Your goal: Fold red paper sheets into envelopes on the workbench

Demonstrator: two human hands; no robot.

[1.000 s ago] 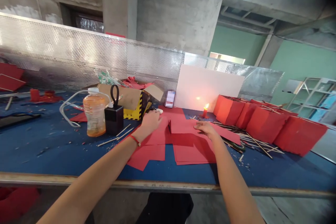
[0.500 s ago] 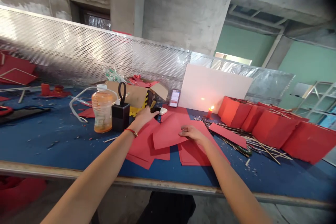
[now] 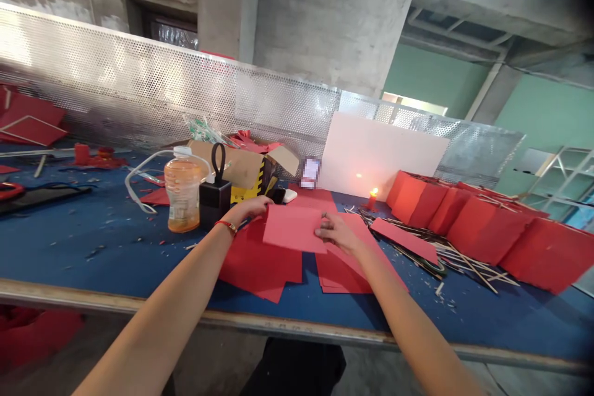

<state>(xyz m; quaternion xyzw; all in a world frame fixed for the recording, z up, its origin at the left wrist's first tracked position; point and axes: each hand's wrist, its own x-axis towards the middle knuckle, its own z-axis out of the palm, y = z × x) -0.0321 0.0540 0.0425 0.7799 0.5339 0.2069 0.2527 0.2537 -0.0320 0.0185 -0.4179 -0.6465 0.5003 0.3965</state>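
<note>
Both of my hands hold one red paper sheet (image 3: 293, 228) lifted a little above the blue table (image 3: 93, 247). My left hand (image 3: 250, 208) grips its left edge, fingers closed behind the sheet. My right hand (image 3: 335, 232) pinches its right edge. Under the sheet lie more flat red sheets (image 3: 260, 266), spread in two overlapping piles (image 3: 343, 269). A red string bracelet sits on my left wrist.
An orange drink bottle (image 3: 182, 198), a black box with a loop handle (image 3: 215, 195) and an open cardboard box (image 3: 241, 167) stand at the left. A lit red candle (image 3: 372, 198), scattered sticks (image 3: 455, 260) and a row of red paper bags (image 3: 482, 223) are at the right. A perforated metal screen (image 3: 139, 93) backs the table.
My left hand came back from the cardboard box and took the sheet's left edge. My right hand has raised the sheet off the pile and drawn it toward me.
</note>
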